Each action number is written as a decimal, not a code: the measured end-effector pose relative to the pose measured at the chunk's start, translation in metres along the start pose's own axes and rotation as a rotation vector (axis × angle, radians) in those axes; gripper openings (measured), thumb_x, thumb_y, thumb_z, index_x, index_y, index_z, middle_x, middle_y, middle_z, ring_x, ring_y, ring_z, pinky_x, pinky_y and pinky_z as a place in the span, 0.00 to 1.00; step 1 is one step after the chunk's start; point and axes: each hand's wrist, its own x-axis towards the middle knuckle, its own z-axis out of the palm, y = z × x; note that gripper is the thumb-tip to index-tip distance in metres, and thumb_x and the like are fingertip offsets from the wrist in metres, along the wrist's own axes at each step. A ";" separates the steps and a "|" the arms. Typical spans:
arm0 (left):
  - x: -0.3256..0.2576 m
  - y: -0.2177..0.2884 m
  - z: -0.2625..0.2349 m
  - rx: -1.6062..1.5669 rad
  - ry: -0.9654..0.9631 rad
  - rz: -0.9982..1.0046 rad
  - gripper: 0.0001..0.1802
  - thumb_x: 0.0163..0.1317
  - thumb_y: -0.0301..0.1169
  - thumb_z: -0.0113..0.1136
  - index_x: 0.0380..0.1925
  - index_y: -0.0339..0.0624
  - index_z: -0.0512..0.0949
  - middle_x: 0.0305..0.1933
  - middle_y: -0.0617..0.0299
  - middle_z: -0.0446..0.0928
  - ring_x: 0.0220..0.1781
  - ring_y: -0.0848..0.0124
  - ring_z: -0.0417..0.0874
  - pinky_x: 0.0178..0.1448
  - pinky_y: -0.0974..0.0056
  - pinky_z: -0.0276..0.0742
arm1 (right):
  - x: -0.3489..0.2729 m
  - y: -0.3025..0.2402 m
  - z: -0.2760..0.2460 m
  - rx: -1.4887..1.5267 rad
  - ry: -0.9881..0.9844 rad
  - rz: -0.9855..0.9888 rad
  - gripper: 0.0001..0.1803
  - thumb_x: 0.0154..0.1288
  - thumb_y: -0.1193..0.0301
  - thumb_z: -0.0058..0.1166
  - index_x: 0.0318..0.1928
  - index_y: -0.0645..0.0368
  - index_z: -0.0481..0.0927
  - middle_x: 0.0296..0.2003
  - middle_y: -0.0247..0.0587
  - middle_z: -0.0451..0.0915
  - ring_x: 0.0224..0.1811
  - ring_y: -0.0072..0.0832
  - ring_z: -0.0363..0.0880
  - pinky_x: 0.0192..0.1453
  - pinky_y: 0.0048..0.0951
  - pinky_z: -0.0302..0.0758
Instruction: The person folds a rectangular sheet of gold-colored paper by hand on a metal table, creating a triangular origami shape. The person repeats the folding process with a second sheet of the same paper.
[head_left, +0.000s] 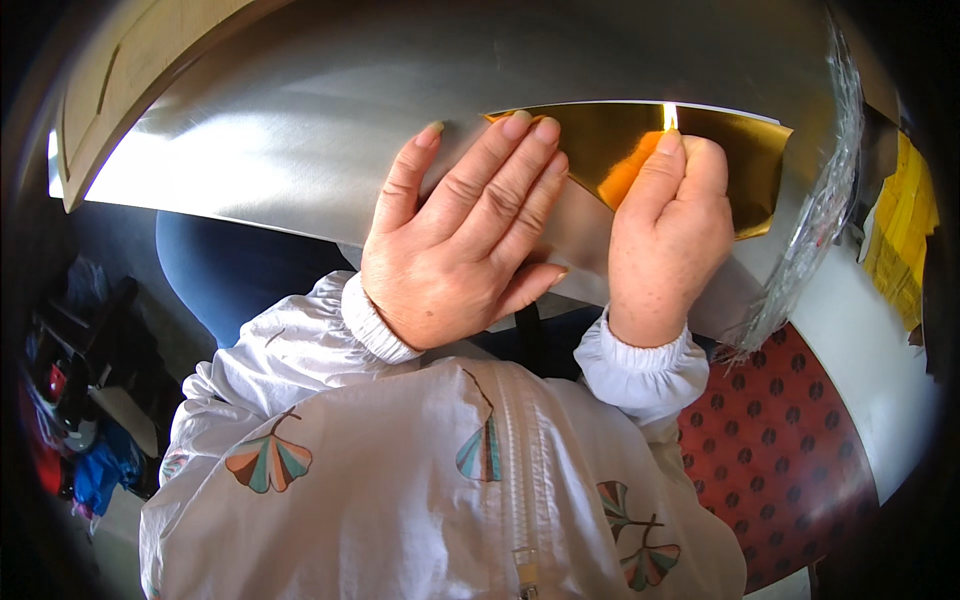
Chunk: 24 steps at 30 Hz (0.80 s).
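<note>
A shiny gold sheet [745, 170], curved along its far edge, lies on a silvery metallic work surface [300, 150]. My left hand [465, 220] rests flat with its fingers stretched out, the fingertips pressing on the left end of the gold sheet. Closed in a pinch, my right hand [670, 220] holds a fuzzy orange cloth [628, 172] against the middle of the sheet. Most of the cloth is hidden behind the fingers. A bright reflection shows on the gold just beyond my right thumb.
A pale wooden curved piece [120, 90] stands at the far left. Bundled clear plastic strips [815, 220] hang along the right edge of the work surface. Beyond them is yellow material [900, 240]. A red patterned surface [780, 450] lies lower right, and mixed items [95, 430] sit lower left.
</note>
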 end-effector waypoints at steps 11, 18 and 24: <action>0.001 0.003 0.003 0.009 0.028 -0.041 0.31 0.65 0.54 0.48 0.59 0.46 0.77 0.68 0.63 0.71 0.73 0.67 0.68 0.78 0.46 0.47 | 0.003 -0.002 0.000 -0.014 -0.009 0.020 0.12 0.73 0.64 0.49 0.34 0.59 0.74 0.22 0.48 0.79 0.24 0.48 0.79 0.28 0.43 0.73; 0.001 0.003 0.005 0.023 0.021 -0.040 0.32 0.67 0.55 0.46 0.61 0.46 0.76 0.69 0.63 0.71 0.74 0.67 0.67 0.79 0.45 0.45 | 0.004 0.000 0.000 -0.041 -0.024 0.001 0.13 0.72 0.63 0.49 0.34 0.59 0.71 0.20 0.48 0.78 0.22 0.49 0.79 0.25 0.45 0.73; 0.000 0.001 0.003 0.082 -0.010 0.007 0.36 0.69 0.58 0.42 0.64 0.43 0.74 0.71 0.57 0.68 0.75 0.62 0.64 0.80 0.48 0.42 | 0.006 -0.001 -0.001 -0.065 -0.037 -0.003 0.13 0.73 0.63 0.48 0.33 0.59 0.70 0.20 0.49 0.78 0.23 0.50 0.79 0.25 0.46 0.73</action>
